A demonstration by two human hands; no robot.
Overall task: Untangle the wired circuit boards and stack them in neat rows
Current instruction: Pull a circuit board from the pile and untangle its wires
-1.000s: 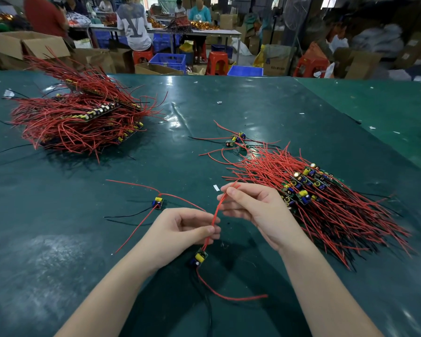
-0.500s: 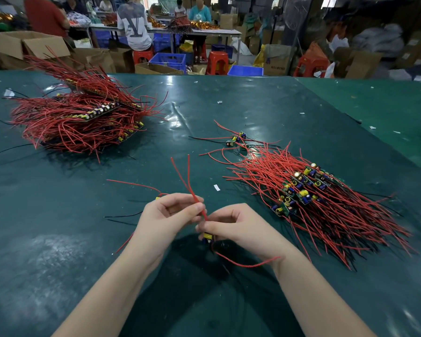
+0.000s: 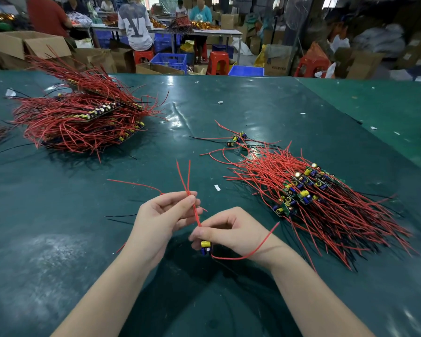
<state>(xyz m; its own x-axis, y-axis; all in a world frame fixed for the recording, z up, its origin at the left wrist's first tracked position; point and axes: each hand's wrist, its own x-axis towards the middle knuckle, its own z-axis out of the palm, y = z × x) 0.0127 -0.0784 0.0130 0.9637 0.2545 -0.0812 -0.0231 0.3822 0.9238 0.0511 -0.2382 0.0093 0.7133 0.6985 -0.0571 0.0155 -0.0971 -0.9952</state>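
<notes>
A small circuit board [image 3: 206, 247] with a yellow capacitor sits in the fingers of my right hand [image 3: 231, 233], just above the green table. Its two red wires [image 3: 185, 181] rise straight up, and my left hand [image 3: 163, 220] pinches them together near the middle. Another red wire loops from the board around my right wrist. To the right lies a stacked row of boards with red wires fanned out [image 3: 309, 193]. A tangled heap of wired boards [image 3: 83, 117] sits at the far left. A loose board is mostly hidden behind my left hand, with its red wire [image 3: 134, 184] showing.
Two or three loose boards [image 3: 236, 139] lie beyond the right stack. Small white scraps [image 3: 217, 188] dot the green table [image 3: 58, 251]. Past the far edge are cardboard boxes [image 3: 27, 45], blue crates, red stools and several people at another bench.
My hands drew together and lifted the dangling board. The right hand went from the wire's top to the board. The left hand now pinches both wires upright.
</notes>
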